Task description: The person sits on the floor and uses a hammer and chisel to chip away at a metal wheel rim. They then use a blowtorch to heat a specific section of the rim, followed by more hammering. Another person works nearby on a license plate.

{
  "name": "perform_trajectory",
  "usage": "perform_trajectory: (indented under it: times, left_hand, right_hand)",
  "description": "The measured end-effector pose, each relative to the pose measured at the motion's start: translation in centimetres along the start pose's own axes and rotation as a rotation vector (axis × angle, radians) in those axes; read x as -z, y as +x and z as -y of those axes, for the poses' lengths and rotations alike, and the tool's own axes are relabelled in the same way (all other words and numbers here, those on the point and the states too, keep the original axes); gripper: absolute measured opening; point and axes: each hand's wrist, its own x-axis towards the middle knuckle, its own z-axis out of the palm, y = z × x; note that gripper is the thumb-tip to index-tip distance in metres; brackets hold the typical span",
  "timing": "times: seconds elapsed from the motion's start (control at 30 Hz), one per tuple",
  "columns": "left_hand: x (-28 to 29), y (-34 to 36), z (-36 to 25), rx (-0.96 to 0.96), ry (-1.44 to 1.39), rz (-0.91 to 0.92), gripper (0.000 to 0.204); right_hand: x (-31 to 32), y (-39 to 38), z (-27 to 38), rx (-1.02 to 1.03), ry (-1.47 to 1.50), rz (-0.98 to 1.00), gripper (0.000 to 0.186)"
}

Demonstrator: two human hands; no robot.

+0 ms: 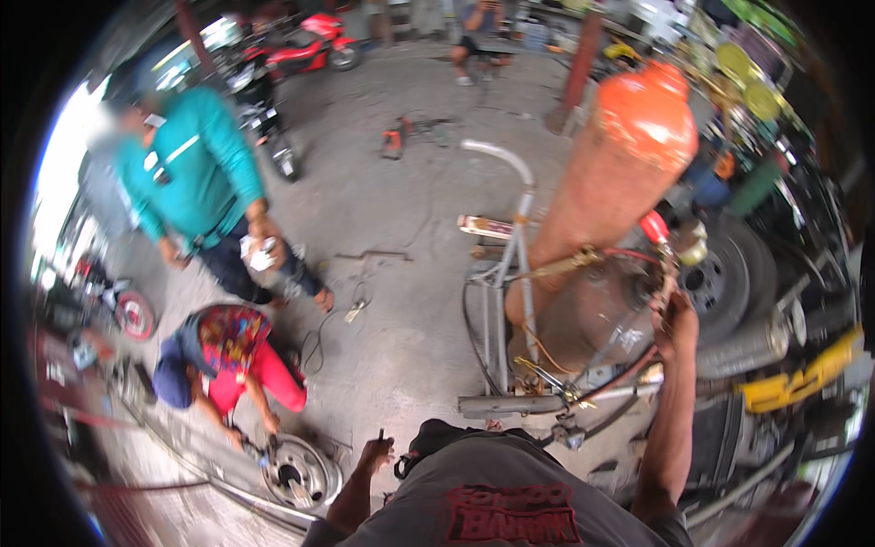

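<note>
My right hand is closed round the lower part of a brass-coloured valve fitting, which has a red-topped part above it. The fitting is over a brownish-grey gas cylinder. A reddish hose runs down near my wrist. Beyond stands a tall orange gas cylinder with a brass regulator at its side. At my left side, my left hand is closed round a small dark stick-like thing, too small to name. A brass torch lies low on the grey metal cart.
On the left, a crouching person works at a wheel rim. Behind, a person in a teal shirt holds something white. A tyre and a yellow metal piece crowd the right. Cables lie on the floor.
</note>
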Motion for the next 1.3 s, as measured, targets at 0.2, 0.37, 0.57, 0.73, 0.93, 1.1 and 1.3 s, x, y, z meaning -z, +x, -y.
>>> perform_trajectory:
  times: [0.2, 0.37, 0.57, 0.73, 0.93, 1.1, 1.3]
  left_hand:
    - [-2.2, -0.9, -2.6, -0.180, -0.036, -0.062, 0.038]
    - [-5.1, -2.0, -1.5, -0.136, -0.013, 0.154, 0.052]
    - [-10.0, -5.1, 0.9, -0.619, 0.707, 0.330, 0.042]
    - [-9.2, -6.4, 1.9, -0.539, 0.704, 0.213, 0.040]
    - [-9.3, -3.4, 3.3, -0.775, 0.814, 0.262, 0.035]
    - [-10.5, -1.2, 4.0, -0.771, 0.667, 0.255, 0.031]
    - [-10.3, 0.2, 1.4, -0.457, 0.568, 0.265, 0.032]
  right_hand:
    - [-0.1, -0.9, 0.7, -0.110, -0.122, 0.062, 0.034]
    - [0.8, -1.8, 1.2, -0.120, -0.174, 0.041, 0.059]
    - [5.5, 1.3, 3.5, 0.214, -0.284, 0.036, 0.042]
    - [-1.1, -0.1, 0.2, 0.390, -0.140, -0.039, 0.030]
    - [-1.4, -1.3, 3.4, 0.434, -0.274, -0.113, 0.031]
    - [-0.9, 0.1, 1.3, 0.684, -0.363, -0.250, 0.024]
    - [-2.9, -3.2, 3.1, 0.573, -0.229, -0.098, 0.019]
